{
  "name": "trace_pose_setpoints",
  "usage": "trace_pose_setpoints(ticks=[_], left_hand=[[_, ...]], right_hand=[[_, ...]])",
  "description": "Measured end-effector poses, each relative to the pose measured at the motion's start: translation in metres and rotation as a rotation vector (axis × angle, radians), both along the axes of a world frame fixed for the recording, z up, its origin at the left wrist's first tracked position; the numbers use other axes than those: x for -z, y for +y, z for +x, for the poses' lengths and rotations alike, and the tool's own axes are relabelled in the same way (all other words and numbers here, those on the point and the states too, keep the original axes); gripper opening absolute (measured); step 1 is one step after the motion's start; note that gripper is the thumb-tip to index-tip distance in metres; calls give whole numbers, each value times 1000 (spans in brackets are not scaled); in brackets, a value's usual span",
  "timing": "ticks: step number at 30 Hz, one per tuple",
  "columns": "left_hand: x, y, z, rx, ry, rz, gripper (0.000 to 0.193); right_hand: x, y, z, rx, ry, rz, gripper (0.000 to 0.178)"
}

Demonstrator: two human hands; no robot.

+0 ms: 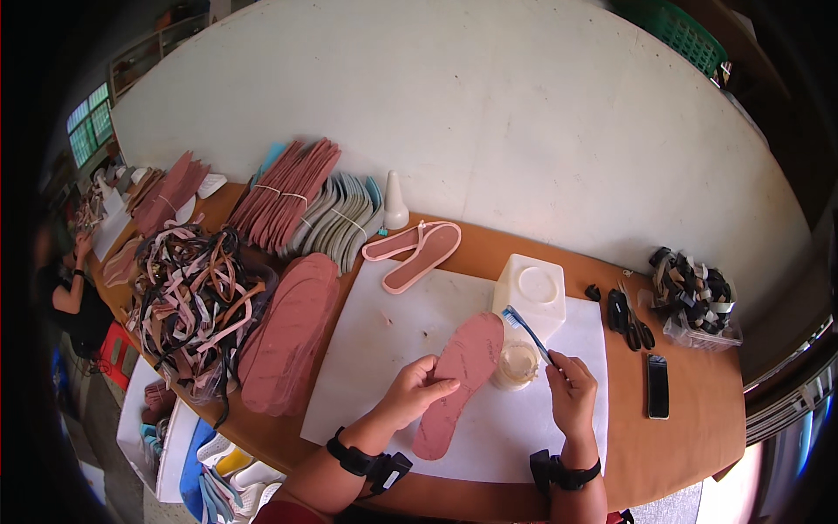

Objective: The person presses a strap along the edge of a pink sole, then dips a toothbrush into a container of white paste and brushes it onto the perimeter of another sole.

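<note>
My left hand [417, 389] grips a reddish-pink insole [461, 375] by its middle, thumb on top, holding it tilted above a white sheet [367, 349]. In my right hand [572, 391] is a blue toothbrush [529, 334], its bristle head close to the insole's upper end; whether they touch I cannot tell. Just below the brush, a small round tub [518, 365] with pale residue stands on the sheet. Behind it is a white square container [534, 293] with a round lid. A pair of pink-edged sandal soles [424, 257] lies at the sheet's far edge.
Left of the sheet lie stacked pink insoles [292, 332], a tangled heap of straps [192, 301] and tied bundles of insoles [284, 196]. On the right are scissors [642, 330], a phone [657, 386] and a plastic box of dark straps [698, 301]. Another person [70, 284] sits at far left.
</note>
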State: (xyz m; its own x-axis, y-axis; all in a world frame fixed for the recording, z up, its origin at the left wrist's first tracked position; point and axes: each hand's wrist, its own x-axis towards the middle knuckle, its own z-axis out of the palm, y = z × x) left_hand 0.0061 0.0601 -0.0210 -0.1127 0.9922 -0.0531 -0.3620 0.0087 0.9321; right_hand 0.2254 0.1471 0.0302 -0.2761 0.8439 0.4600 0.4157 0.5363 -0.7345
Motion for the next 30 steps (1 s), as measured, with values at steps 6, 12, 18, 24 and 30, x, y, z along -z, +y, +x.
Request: trace_pose_setpoints(ticks=[6, 12, 18, 24, 30], left_hand=[[-3, 0, -1, -7, -9, 9, 15], [-5, 0, -1, -12, -59, 26, 19], [-3, 1, -2, -60, -84, 23, 21], [-3, 0, -4, 2, -73, -4, 20], [-6, 0, -4, -54, -104, -1, 19]], right_hand=[[0, -1, -3, -9, 11, -23, 19], [6, 0, -1, -18, -12, 7, 18], [10, -1, 0, -53, -17, 3, 18], [8, -2, -2, -11, 34, 32, 19], [9, -2, 1, -46, -22, -51, 21]])
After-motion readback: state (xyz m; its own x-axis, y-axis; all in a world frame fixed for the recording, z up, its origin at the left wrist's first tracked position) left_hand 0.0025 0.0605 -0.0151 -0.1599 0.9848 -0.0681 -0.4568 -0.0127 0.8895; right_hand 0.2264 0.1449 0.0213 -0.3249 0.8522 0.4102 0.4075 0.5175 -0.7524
